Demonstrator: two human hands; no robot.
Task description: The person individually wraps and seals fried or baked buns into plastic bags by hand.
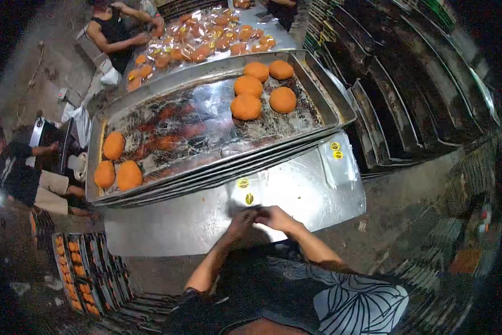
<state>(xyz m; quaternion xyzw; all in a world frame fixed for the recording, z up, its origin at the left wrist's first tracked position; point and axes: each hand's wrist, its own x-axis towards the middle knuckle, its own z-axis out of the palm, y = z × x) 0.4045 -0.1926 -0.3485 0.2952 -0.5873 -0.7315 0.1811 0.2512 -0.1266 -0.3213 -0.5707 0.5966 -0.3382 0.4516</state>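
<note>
Both my hands meet at the near edge of a metal table (173,223). My left hand (241,224) and my right hand (273,218) are closed, fingertips pinched together at the near end of a clear plastic bag (237,195) with yellow round stickers. The fine edge of the bag between the fingers is hard to make out. Beyond them, a large worn baking tray (195,151) lies on a stack of trays. Round orange-brown buns (246,106) sit at its right end, and 3 more buns (129,175) at its left end.
Another stickered clear bag (340,162) lies at the table's right. Bagged buns (206,39) cover the far table, beside a person (117,33). Another person (22,167) sits at left. Tray stacks (412,84) stand at right; a rack of buns (75,268) stands lower left.
</note>
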